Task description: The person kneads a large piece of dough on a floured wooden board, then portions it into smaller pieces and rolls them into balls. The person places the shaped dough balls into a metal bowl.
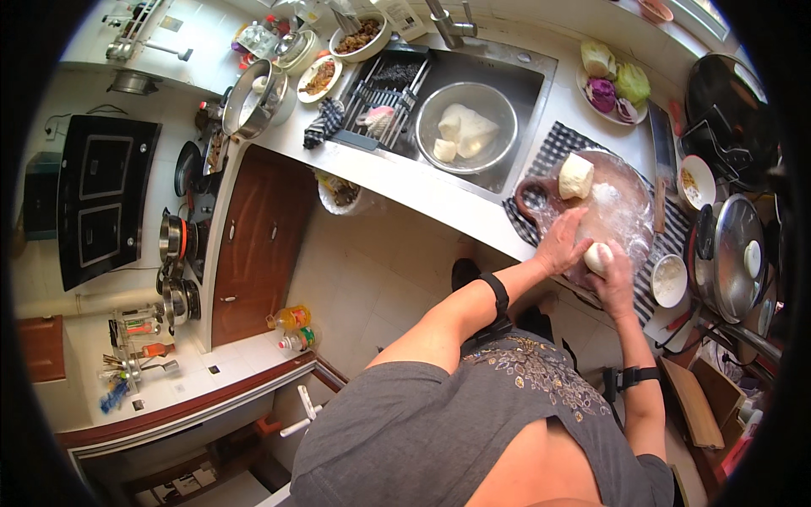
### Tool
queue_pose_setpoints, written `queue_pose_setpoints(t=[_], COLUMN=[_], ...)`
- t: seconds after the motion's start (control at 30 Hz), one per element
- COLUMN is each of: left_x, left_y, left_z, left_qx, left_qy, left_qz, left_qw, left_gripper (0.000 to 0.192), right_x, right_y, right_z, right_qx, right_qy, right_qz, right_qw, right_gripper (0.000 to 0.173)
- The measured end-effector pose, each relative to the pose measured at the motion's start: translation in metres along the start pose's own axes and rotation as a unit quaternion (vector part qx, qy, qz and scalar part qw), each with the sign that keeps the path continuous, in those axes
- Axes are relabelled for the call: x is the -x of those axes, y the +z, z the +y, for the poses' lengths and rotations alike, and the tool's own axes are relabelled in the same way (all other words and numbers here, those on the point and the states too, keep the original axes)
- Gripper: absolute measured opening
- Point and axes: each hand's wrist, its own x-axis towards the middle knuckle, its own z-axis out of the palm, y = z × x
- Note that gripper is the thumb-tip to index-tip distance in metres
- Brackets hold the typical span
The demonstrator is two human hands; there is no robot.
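Note:
My right hand (614,282) is curled around a small white dough ball (596,257) low on the round wooden board (624,170). My left hand (561,242) lies over the board with its fingers extended, the thumb beside the ball; whether it touches the ball is hard to tell. A thicker piece of dough (575,176) rests near the board's handle, above my left hand. Loose white flour (606,192) dusts the wood. Under the board is a black-and-white checked cloth (557,141).
In the sink stands a metal bowl (467,163) with more dough (467,130). Right of the board lie a cleaver (663,149), a bowl of white powder (669,282) and a lidded pan (728,266). A plate of cabbage (605,114) sits behind. Oil bottles (294,317) stand on the floor.

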Motion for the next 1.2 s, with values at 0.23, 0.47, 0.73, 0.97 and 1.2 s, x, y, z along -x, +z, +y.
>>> queue_pose_setpoints(t=[0.23, 0.47, 0.73, 0.97, 1.2], left_x=[-0.028, -0.105, -0.135, -0.112, -0.119], left_y=[-0.098, -0.283, -0.625, -0.900, -0.968], left_z=[-0.011, -0.058, -0.159, -0.347, -0.462], left_qx=[0.266, 0.503, 0.457, 0.159, -0.319], left_qy=[-0.115, -0.196, -0.270, -0.273, -0.416], left_qz=[-0.127, 0.191, 0.337, 0.346, 0.211], left_qw=[0.949, 0.820, 0.778, 0.884, 0.825], left_gripper=[0.072, 0.055, 0.022, 0.049, 0.082], right_x=[-0.061, -0.300, -0.450, -0.451, -0.433], right_y=[0.030, 0.095, 0.118, 0.134, 0.137], right_z=[-0.035, -0.258, -0.363, -0.336, -0.317], right_qx=[-0.450, -0.240, -0.266, -0.281, -0.290], right_qy=[0.306, 0.060, -0.061, 0.094, 0.272], right_qz=[0.099, 0.073, -0.091, -0.135, -0.171], right_qw=[0.833, 0.966, 0.958, 0.946, 0.901], right_gripper=[0.043, 0.059, 0.055, 0.041, 0.040])
